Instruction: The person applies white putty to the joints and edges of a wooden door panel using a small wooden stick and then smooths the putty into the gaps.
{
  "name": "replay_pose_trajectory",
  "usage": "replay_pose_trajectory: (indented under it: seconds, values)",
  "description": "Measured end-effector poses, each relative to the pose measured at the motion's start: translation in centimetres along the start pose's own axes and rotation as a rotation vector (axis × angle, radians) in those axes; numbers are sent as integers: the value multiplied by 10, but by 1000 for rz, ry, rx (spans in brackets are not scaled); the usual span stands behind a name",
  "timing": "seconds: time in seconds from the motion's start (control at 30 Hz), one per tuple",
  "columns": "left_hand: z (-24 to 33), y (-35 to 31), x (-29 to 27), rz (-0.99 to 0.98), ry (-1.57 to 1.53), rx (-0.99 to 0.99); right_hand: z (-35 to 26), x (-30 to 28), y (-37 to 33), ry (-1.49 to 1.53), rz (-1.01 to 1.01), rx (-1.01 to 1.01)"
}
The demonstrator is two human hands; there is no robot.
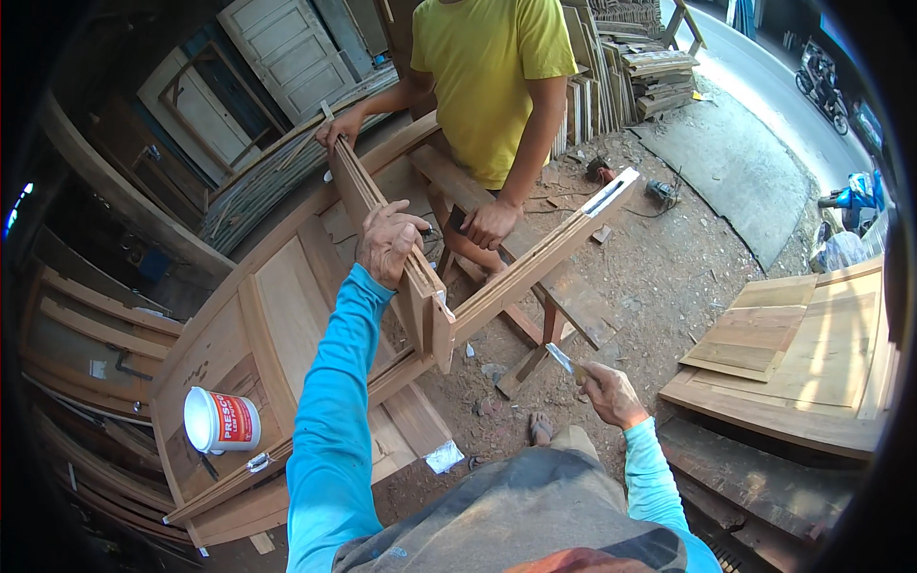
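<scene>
Above gritty ground point(659, 277), clasping an upright wooden panel point(420, 298) beside a long beam point(544, 260) with the left hand point(387, 243); gripping a putty knife point(565, 360) in a closed right hand point(611, 393); could tip the panel by slackening hold, or gouge wood by steep blade angle

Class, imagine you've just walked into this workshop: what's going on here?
Two people are at a narrow wooden piece. The wearer's left hand grips its upper edge, while the right hand holds a flat-bladed tool with whitish stuff on it, away from the wood. Opposite, a co-worker in a yellow shirt has one hand at the piece's far end. A white bucket sits on a large wooden panel at left.
</scene>
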State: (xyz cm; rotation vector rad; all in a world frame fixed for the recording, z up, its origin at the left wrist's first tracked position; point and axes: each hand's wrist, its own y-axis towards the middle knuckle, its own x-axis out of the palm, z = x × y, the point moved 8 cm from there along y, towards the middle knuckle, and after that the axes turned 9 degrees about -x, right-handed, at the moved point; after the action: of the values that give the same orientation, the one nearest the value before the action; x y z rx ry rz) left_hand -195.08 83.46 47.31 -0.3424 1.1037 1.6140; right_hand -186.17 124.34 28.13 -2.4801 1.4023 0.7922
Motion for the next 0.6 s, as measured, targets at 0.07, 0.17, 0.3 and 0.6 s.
replay_pose_trajectory:
  seconds: [0.07,0.17,0.3,0.6]
  values:
    - [-8,14,28,-50,54,-20,9,-3,-7,-2,31,-10]
    - [-17,37,81,-201,197,-5,24,-12,-20,53,102,41]
    - [-18,47,143,-430,400,-62,63,-25,-48,72,221,128]
    - [-34,28,218,-696,470,-184,76,-57,-76,488,546,276]
